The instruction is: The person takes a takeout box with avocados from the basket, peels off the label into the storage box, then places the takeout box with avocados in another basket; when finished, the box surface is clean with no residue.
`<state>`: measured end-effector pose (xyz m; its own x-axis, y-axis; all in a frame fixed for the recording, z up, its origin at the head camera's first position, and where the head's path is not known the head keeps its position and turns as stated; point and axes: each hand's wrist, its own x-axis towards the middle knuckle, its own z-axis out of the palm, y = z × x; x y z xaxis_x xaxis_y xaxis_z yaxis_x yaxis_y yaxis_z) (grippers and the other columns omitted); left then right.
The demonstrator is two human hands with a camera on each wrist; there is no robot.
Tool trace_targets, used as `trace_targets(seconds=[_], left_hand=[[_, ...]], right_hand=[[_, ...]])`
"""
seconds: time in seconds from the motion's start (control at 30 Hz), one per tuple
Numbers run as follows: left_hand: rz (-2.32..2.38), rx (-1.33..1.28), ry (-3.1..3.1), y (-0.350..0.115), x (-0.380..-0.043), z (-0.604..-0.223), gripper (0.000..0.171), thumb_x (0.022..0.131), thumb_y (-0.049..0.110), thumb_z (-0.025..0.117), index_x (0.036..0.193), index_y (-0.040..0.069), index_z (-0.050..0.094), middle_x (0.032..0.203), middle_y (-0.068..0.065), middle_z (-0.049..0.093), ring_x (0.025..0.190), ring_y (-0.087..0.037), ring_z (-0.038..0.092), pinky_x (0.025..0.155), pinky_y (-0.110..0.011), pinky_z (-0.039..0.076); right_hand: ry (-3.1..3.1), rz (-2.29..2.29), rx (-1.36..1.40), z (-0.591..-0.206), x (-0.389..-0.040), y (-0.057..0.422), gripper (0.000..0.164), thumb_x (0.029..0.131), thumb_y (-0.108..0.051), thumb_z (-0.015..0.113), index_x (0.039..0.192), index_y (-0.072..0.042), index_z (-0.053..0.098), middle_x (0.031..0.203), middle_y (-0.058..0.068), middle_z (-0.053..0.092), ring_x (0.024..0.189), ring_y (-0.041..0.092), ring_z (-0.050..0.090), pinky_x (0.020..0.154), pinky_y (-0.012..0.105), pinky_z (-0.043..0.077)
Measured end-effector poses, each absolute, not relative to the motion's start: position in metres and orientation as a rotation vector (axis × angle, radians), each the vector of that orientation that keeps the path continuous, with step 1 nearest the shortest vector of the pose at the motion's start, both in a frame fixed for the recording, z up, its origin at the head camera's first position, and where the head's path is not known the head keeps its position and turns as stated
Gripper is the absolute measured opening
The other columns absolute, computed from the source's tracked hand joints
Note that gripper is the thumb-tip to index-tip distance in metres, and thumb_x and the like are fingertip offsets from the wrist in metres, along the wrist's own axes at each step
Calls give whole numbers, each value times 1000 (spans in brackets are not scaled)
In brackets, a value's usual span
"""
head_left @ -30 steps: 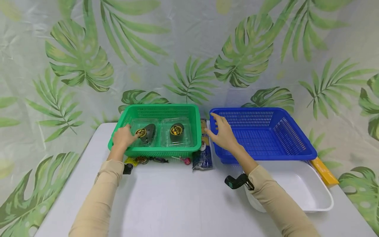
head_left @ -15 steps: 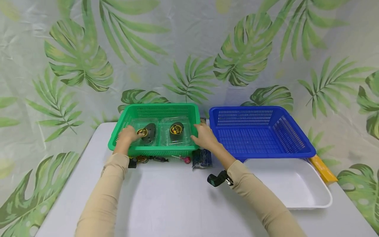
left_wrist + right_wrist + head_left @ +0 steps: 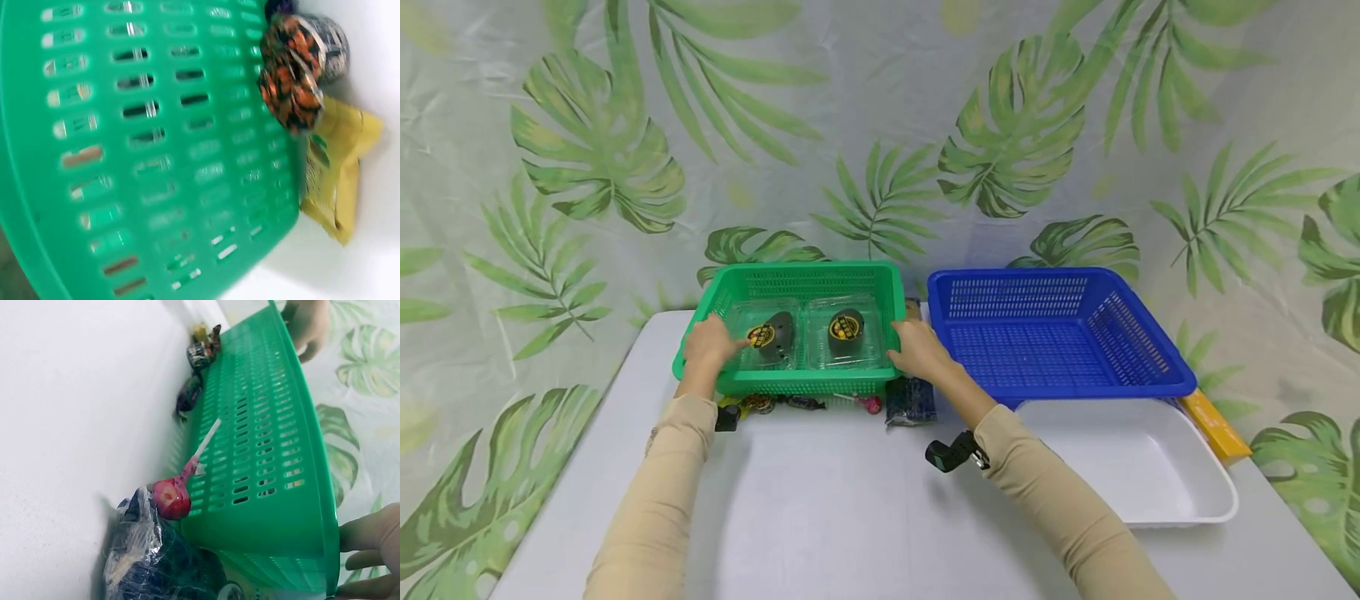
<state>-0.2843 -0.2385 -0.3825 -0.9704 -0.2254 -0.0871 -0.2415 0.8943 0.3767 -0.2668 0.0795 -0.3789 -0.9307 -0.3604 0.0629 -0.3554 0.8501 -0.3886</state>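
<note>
A green plastic basket (image 3: 805, 383) stands at the back left, gripped at both short ends. My left hand (image 3: 706, 343) holds its left rim, the thumb reaching inside. At the right rim, my right hand (image 3: 919, 346) grips the edge; the right wrist view shows thumb and fingers either side of the rim. Two clear plastic boxes lie in the basket: the left box (image 3: 741, 315) with a dark, speckled long thing, the right box (image 3: 868, 354) with a dark rounded one. Both carry round black-and-yellow labels. In the left wrist view the hand itself is out of sight.
Along the basket's front lie a lollipop (image 3: 170, 499), a dark wrapped sweet (image 3: 189, 394) and a yellow packet (image 3: 337, 169). A dark blue bag (image 3: 912, 402) lies at its right. Farther right are a blue basket (image 3: 1067, 390), a white tub (image 3: 1150, 467) and an orange-yellow box (image 3: 1217, 427).
My right hand has moved left from beside the blue basket's rim to the green basket's right rim. The left hand has shifted slightly on the left rim.
</note>
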Motion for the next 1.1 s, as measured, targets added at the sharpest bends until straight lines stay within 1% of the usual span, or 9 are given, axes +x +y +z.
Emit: trace_targets(seconds=[0.13, 0.23, 0.4, 0.53, 0.63, 0.77, 0.87, 0.97, 1.1], left_hand=[[703, -377, 3238, -250, -282, -386, 51, 90, 18, 60, 131, -9, 44, 122, -37, 45, 112, -54, 40, 92, -58, 39], [791, -380, 3279, -262, -281, -391, 53, 92, 17, 57, 137, -6, 40, 129, -37, 39, 117, -53, 33, 99, -61, 30], [1187, -351, 3154, -287, -281, -398, 52, 94, 12, 50, 141, -6, 35, 129, -36, 45, 120, -53, 36, 101, -58, 34], [1660, -387, 2932, -301, -279, -402, 47, 95, 9, 50, 138, -5, 41, 131, -30, 48, 126, -41, 42, 104, -46, 38], [1878, -480, 2742, -305, -278, -407, 49, 94, 14, 56, 139, -2, 43, 130, -17, 55, 119, -20, 54, 98, -26, 45], [2193, -585, 2458, -309, -276, -413, 54, 90, 15, 64, 137, -3, 45, 93, 11, 69, 84, 3, 61, 72, -10, 50], [2387, -581, 2294, -311, -276, -417, 55, 87, 10, 67, 134, -7, 46, 70, 22, 63, 67, 4, 61, 60, -10, 50], [2412, -575, 2282, -311, -277, -420, 54, 86, 10, 69, 133, -7, 48, 68, 21, 63, 64, 3, 61, 58, -11, 51], [2415, -618, 2293, -310, -276, -422, 52, 85, 10, 70, 130, -5, 52, 69, 20, 64, 65, 3, 60, 58, -10, 50]], right_hand=[[3016, -603, -602, -378, -267, 79, 51, 88, -13, 67, 131, 7, 50, 127, 25, 55, 93, 33, 62, 91, 46, 49], [3050, -577, -625, -377, -269, 77, 50, 87, -14, 68, 130, 6, 52, 124, 23, 58, 85, 31, 64, 89, 45, 51], [3060, -679, -655, -374, -276, 70, 50, 88, -17, 68, 130, 5, 52, 122, 22, 59, 98, 33, 62, 92, 45, 49], [2934, -894, -569, -372, -286, 61, 56, 89, -21, 66, 136, 3, 46, 131, 21, 53, 66, 28, 61, 74, 37, 53], [2880, -932, -523, -372, -292, 52, 59, 89, -24, 66, 138, 2, 44, 138, 20, 47, 80, 28, 63, 76, 38, 52], [2867, -818, -486, -372, -300, 37, 66, 88, -26, 68, 139, 4, 40, 136, 21, 49, 118, 35, 52, 92, 43, 49], [2810, -681, -396, -377, -311, 27, 68, 86, -32, 70, 138, 2, 41, 128, 20, 54, 113, 33, 54, 88, 44, 50], [2775, -551, -359, -383, -315, 23, 56, 87, -37, 67, 126, -1, 50, 118, 16, 56, 103, 29, 56, 81, 42, 50], [2768, -428, -401, -436, -355, 18, 83, 85, -53, 62, 136, 7, 36, 116, 18, 59, 93, 30, 59, 69, 39, 50]])
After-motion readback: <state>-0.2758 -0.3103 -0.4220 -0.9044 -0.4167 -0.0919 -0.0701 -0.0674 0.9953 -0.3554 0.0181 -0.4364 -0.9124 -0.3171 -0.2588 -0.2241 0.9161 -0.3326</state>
